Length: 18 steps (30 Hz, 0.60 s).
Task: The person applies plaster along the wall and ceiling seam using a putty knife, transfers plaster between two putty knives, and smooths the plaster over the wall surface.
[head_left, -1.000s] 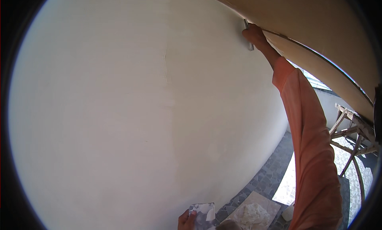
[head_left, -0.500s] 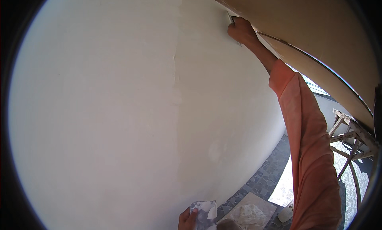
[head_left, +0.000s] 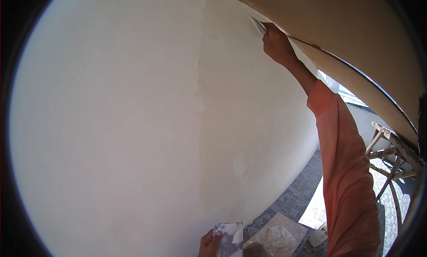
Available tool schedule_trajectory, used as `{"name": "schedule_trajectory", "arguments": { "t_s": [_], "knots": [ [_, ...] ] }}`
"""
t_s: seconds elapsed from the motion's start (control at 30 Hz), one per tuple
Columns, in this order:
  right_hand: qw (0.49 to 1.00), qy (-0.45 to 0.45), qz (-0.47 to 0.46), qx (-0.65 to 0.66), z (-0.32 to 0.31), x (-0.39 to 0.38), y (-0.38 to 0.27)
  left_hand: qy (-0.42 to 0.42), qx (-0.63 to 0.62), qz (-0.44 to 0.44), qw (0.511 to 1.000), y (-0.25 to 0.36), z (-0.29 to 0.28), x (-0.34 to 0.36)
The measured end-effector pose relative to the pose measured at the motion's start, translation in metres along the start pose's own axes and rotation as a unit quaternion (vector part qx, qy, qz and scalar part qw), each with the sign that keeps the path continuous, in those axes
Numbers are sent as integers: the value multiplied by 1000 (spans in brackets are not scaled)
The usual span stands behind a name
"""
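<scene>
My right hand (head_left: 279, 44) reaches up to the top right of the wall, its fingers closed round a putty knife (head_left: 256, 25). The knife's thin flat blade is seen nearly edge-on, at the wall just below the ceiling; I cannot tell whether it touches. The pale wall (head_left: 133, 114) carries a slightly darker band of smoothed putty on its right side, with a ragged vertical edge. At the bottom, my left hand (head_left: 209, 246) grips a flat rectangular plate (head_left: 229, 239) smeared with white putty, its thumb on the plate's face.
A brown ceiling (head_left: 351, 30) slopes across the upper right. Below, a board (head_left: 277, 218) bearing a heap of white putty (head_left: 279, 238) lies on grey stone-patterned paving (head_left: 298, 190). A whitish container (head_left: 318, 237) stands beside it. A wooden trestle (head_left: 392, 152) stands at the right.
My right hand has moved slightly right and down with the putty knife, whose blade is now tilted more. My left hand and its plate have barely moved.
</scene>
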State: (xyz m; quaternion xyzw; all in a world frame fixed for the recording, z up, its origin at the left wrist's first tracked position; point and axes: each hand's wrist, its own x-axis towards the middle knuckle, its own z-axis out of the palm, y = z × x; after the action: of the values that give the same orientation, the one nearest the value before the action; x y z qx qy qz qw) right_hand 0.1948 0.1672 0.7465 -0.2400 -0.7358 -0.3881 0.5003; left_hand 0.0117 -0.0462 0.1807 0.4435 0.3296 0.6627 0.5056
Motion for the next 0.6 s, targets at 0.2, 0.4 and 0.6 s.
{"name": "schedule_trajectory", "arguments": {
  "t_s": [0.2, 0.4, 0.6],
  "knots": [
    [992, -17, 93, -81, 14, 31, 18, -22, 37, -45, 998, 7, -10, -4],
    [997, -6, 28, -73, 40, 18, 24, -19, 46, -34, 998, 3, -11, -1],
    [998, -11, -33, -55, 51, -29, -4, -25, 40, -63, 997, 4, -11, 0]
  ]
}}
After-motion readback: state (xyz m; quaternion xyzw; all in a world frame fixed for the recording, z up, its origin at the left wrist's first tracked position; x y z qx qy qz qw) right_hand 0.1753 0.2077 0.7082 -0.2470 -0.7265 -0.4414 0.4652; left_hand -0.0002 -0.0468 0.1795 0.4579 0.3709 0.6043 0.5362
